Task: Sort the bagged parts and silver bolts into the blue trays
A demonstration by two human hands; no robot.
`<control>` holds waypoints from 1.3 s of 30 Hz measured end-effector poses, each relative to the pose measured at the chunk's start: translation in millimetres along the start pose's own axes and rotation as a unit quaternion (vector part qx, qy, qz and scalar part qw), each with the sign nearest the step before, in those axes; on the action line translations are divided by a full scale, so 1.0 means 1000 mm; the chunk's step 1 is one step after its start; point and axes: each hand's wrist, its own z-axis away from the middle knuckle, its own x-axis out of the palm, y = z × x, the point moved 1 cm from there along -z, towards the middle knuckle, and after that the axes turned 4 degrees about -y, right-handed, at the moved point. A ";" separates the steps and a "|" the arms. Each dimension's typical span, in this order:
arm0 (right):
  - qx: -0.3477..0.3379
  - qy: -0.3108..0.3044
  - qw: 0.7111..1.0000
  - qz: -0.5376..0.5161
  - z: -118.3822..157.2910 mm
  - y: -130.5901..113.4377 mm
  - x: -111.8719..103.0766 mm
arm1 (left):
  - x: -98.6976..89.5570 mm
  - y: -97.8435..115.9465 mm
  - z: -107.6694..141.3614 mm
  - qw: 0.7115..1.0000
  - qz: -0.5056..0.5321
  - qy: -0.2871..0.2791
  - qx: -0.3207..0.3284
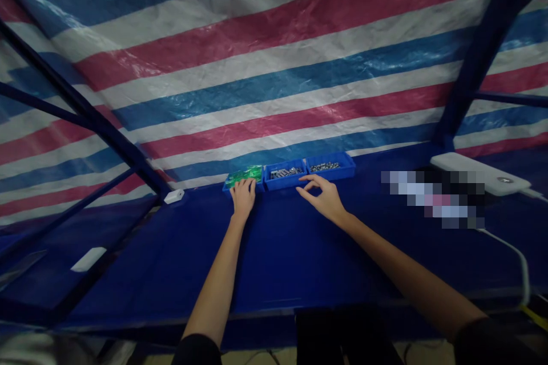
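Three small blue bins stand in a row at the back of the table. My left hand [244,193] lies over the front of the left bin [231,187], its fingers stretched out and touching or just above the shiny green pieces [252,173] inside. In the middle bin [278,184] are several metal parts [286,172] that look like bolts. Smaller metal parts [324,166], too small to name, fill the right bin [340,172]. My right hand [323,195] hovers in front of the middle and right bins, thumb and fingers curved and apart, with nothing visible between them.
At the right lies a white power bank-like device [479,174] with a cable [520,262], beside a blurred-out patch. A small white block [174,197] and a white flat object [89,260] lie at the left. Blue frame posts [475,63] and striped sheeting [274,80] enclose the table [274,256].
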 end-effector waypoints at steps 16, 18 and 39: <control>0.048 -0.091 0.991 0.084 -0.004 0.031 -0.005 | -0.020 0.092 0.044 0.992 0.040 -0.013 0.119; 0.079 -0.116 0.987 0.075 -0.002 0.042 -0.003 | -0.010 0.110 0.066 0.987 0.056 -0.068 0.137; 0.115 -0.114 0.946 0.279 0.039 0.032 -0.008 | -0.016 0.111 0.097 0.996 0.056 -0.076 0.002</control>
